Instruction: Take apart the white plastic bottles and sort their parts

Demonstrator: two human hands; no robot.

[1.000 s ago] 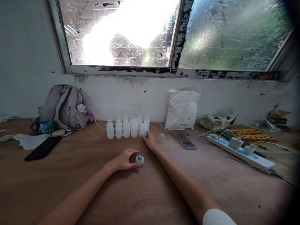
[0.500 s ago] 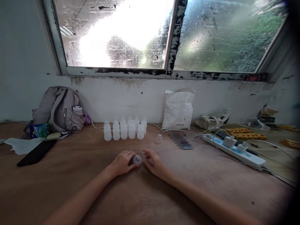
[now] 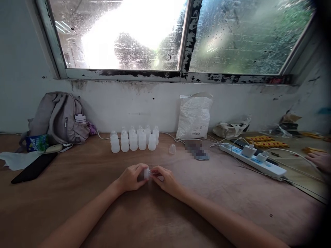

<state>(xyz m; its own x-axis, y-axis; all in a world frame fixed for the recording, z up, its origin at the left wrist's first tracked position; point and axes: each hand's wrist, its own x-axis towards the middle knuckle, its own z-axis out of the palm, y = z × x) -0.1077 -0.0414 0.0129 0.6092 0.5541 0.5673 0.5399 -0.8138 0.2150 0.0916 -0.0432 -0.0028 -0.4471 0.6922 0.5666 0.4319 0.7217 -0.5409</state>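
Note:
My left hand (image 3: 133,176) is wrapped around a small baby bottle (image 3: 146,173), which lies tilted with its top toward the right. The fingers hide most of its body, so only the clear collar end shows. Closed in a pinch, my right hand (image 3: 165,179) has its fingertips at the teat on the bottle's top. Beyond my hands a clear dome cap (image 3: 172,148) rests on the table. Behind and to the left, several white baby bottles (image 3: 133,140) stand upright in rows, topped with clear caps.
A wooden table (image 3: 144,220) runs below a window. On the left are a backpack (image 3: 58,119), a tissue pack (image 3: 37,142) and a black phone (image 3: 34,168). A white plastic bag (image 3: 193,117) leans on the wall. To the right lies a power strip (image 3: 253,162); another person's hand (image 3: 319,160) shows beyond.
The bottle has tipped from upright to lying toward the right. My right hand has closed in on its top. Another person's hand has appeared at the right edge, and the view has shifted slightly.

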